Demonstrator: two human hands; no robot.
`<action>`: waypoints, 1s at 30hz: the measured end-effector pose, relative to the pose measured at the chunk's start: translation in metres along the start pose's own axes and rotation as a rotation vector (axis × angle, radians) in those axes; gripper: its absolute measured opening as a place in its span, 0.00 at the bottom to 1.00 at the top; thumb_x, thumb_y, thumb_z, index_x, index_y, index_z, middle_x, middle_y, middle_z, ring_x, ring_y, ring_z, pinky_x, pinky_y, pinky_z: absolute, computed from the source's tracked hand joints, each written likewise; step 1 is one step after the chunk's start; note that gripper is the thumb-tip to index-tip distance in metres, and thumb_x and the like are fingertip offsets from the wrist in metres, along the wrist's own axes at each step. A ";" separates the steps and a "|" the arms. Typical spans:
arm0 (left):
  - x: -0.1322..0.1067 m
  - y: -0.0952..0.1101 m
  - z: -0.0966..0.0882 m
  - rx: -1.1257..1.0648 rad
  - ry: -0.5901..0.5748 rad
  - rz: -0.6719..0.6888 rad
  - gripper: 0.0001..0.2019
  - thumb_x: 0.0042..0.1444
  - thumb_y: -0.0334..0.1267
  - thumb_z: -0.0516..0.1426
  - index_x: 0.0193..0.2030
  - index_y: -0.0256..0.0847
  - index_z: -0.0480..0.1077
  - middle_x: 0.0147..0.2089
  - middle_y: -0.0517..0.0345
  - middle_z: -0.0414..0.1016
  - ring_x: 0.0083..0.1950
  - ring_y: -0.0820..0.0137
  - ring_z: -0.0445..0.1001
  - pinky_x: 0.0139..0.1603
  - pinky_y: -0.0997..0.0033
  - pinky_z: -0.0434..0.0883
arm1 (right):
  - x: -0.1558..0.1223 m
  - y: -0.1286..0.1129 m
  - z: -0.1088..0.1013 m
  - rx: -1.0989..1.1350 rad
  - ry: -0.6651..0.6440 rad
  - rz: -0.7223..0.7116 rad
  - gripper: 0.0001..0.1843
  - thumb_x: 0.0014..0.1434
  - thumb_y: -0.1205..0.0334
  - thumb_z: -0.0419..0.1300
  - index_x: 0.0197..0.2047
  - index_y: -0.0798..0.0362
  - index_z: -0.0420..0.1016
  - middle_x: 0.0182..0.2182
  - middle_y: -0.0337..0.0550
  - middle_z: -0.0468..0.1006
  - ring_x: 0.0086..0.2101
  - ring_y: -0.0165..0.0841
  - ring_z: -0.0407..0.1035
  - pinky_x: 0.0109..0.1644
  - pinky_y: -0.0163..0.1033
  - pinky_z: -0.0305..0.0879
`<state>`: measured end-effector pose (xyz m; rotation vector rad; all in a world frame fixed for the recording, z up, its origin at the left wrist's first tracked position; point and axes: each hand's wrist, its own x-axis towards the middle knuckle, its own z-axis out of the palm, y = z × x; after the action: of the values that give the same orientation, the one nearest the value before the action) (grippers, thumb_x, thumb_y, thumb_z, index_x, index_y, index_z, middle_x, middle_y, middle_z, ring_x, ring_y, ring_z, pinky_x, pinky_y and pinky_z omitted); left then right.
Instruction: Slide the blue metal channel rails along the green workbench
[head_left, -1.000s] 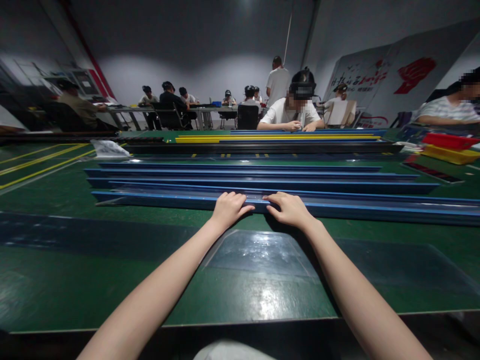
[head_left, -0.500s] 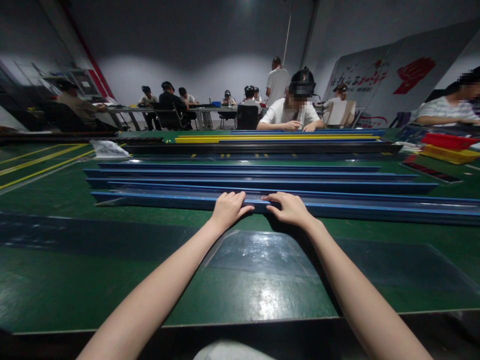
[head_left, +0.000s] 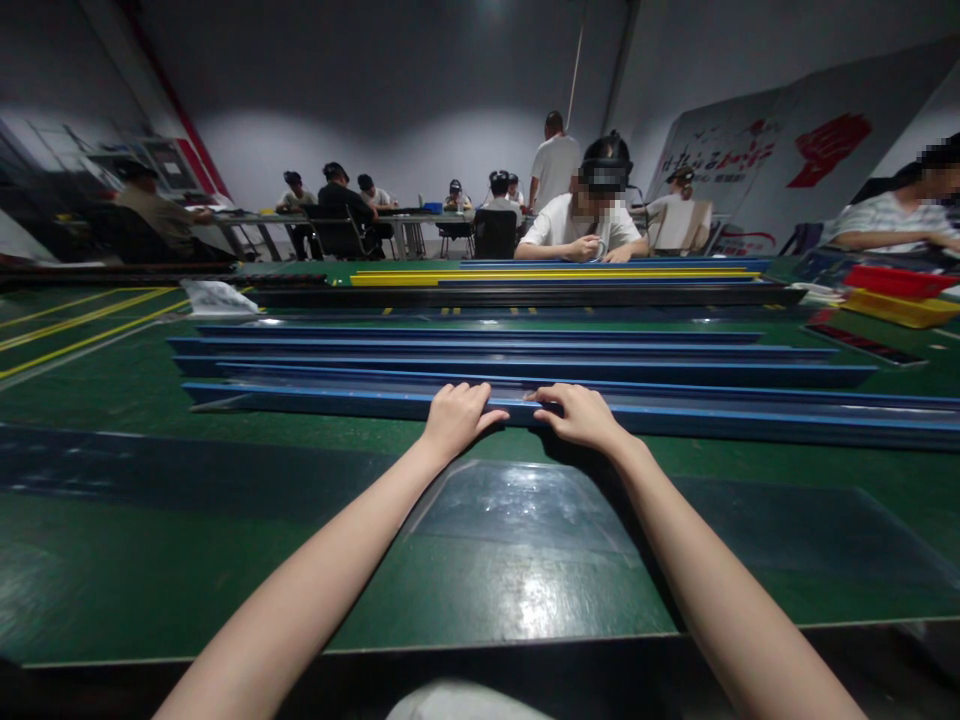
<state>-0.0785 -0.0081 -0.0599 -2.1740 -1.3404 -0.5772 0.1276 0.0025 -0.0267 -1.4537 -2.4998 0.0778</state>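
A long blue channel-shaped strip (head_left: 337, 402) lies across the green table (head_left: 360, 590) in front of me. My left hand (head_left: 459, 418) is closed over its near wall, fingers inside the channel and thumb along the outer face. A short way to the right, my right hand (head_left: 579, 414) grips the same strip, its thumb outside and its fingers bent over the top edge. The fingertips of both hands are partly hidden by the wall. Just behind lie several more blue strips (head_left: 525, 370), parallel to the held one.
Clear plastic sheets (head_left: 525, 500) lie flat on the near table. Farther back are a black strip (head_left: 525, 296), a yellow strip (head_left: 600, 276) and a crumpled plastic bag (head_left: 217, 298). Red and yellow trays (head_left: 900, 308) stand at the right. A co-worker (head_left: 555, 225) sits opposite.
My hands and the blue strip stay almost in place. Across the table, the co-worker's hand has shifted slightly upward.
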 end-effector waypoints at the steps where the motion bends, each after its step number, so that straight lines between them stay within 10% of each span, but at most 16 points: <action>1: 0.000 0.000 0.000 0.000 0.003 0.001 0.21 0.54 0.56 0.48 0.31 0.38 0.65 0.27 0.55 0.71 0.31 0.67 0.69 0.32 0.69 0.56 | 0.000 0.000 -0.001 -0.007 -0.005 0.005 0.15 0.53 0.57 0.52 0.44 0.46 0.72 0.43 0.40 0.76 0.42 0.36 0.68 0.39 0.34 0.58; 30: 0.000 -0.002 0.000 -0.057 0.000 0.066 0.19 0.57 0.53 0.47 0.30 0.38 0.67 0.31 0.56 0.73 0.33 0.68 0.68 0.33 0.68 0.55 | -0.005 -0.003 0.002 -0.054 0.071 -0.106 0.19 0.57 0.56 0.49 0.49 0.51 0.70 0.47 0.43 0.73 0.48 0.35 0.64 0.45 0.36 0.60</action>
<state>-0.0805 -0.0072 -0.0593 -2.2550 -1.2613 -0.5960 0.1267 -0.0036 -0.0291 -1.3164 -2.5343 -0.0600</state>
